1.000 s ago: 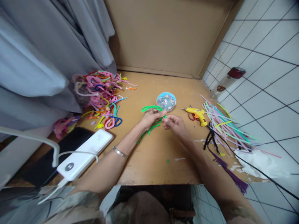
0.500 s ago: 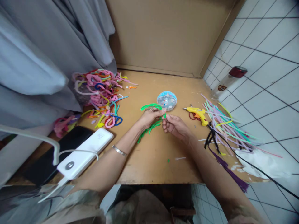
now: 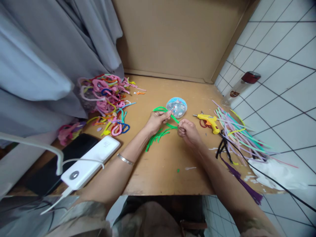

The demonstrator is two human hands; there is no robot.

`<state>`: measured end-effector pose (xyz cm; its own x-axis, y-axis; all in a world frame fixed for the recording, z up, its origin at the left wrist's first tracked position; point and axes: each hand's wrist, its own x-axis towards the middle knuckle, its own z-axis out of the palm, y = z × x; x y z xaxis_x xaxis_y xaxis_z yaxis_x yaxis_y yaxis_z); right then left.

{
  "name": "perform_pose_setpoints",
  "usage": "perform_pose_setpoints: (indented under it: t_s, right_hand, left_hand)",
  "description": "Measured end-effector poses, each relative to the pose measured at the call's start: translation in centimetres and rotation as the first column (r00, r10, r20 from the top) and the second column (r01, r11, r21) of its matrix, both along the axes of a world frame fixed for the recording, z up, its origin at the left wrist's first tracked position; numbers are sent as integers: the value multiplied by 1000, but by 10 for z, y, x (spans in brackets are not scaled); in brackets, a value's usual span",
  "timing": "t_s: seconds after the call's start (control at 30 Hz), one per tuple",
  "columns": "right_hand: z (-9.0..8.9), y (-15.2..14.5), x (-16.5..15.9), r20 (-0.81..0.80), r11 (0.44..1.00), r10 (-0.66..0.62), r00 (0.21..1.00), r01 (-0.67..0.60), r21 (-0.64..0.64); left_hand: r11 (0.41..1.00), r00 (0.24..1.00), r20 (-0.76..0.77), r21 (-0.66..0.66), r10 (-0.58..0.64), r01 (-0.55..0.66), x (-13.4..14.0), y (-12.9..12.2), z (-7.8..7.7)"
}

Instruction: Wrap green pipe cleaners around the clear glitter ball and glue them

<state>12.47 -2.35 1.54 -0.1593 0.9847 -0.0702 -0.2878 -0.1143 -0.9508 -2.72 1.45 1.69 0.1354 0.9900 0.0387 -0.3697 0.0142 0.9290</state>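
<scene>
Between my hands stretches a green pipe cleaner (image 3: 174,118), bent in a curve over the table. My left hand (image 3: 158,121) pinches it near the middle, thumb on top. My right hand (image 3: 188,131) is closed round its right end. Under and beside my left hand lies a branched green pipe cleaner piece (image 3: 158,135) with several short side strands; part of it is hidden by the hand. Just behind the hands sits a clear round bowl-like container (image 3: 176,108) with a blue rim and small bits in it.
To the right lie a yellow glue gun (image 3: 208,121), a spread of pastel pipe cleaners (image 3: 237,131) and a purple tassel-like bundle (image 3: 243,182). A tangled heap of coloured pipe cleaners (image 3: 106,95) fills the back left. A white power bank (image 3: 90,163) rests front left. A red-capped bottle (image 3: 240,87) leans by the tiles.
My right hand has moved slightly right and down, away from my left. More of the green pipe cleaner now shows between them, and its left end has drawn in to the right.
</scene>
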Motion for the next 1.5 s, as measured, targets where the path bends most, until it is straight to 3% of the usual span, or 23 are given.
perform_pose_setpoints:
  t_s: [0.13, 0.3, 0.43, 0.6, 0.8, 0.9, 1.2, 1.33, 1.5]
  right_hand:
    - [3, -1, 0, 16, 1000, -10, 1000, 9, 26]
    - [8, 3, 9, -36, 1000, -16, 999, 17, 25]
    - [9, 8, 17, -65, 995, -82, 995, 85, 43]
    - [7, 10, 19, -70, 992, -115, 991, 119, 50]
    - [6, 11, 18, -89, 987, -157, 984, 160, 30]
    - [6, 11, 18, -91, 985, -167, 982, 170, 26]
    - [5, 12, 20, -105, 978, -202, 974, 206, 30]
    - [6, 12, 19, -107, 973, -227, 968, 230, 14]
    - [6, 12, 20, -94, 973, -226, 969, 229, 17]
  left_hand:
    - [995, 992, 103, -74, 72, -65, -11, 6, 7]
    - [960, 929, 267, -183, 256, -212, -47, 18, 19]
    - [936, 906, 248, -169, 343, -308, -58, 21, 18]
    - [944, 938, 116, -99, 326, -315, -33, 11, 6]
    - [973, 978, 11, 102, 208, -208, -18, 0, 1]
    - [980, 985, -56, 124, 166, -158, -16, 0, -2]
    - [968, 978, 15, 140, 209, -209, -19, 7, -8]
    - [978, 984, 49, 108, 172, -177, -19, 5, -7]
    - [951, 971, -60, 223, 233, -215, -17, 2, -11]
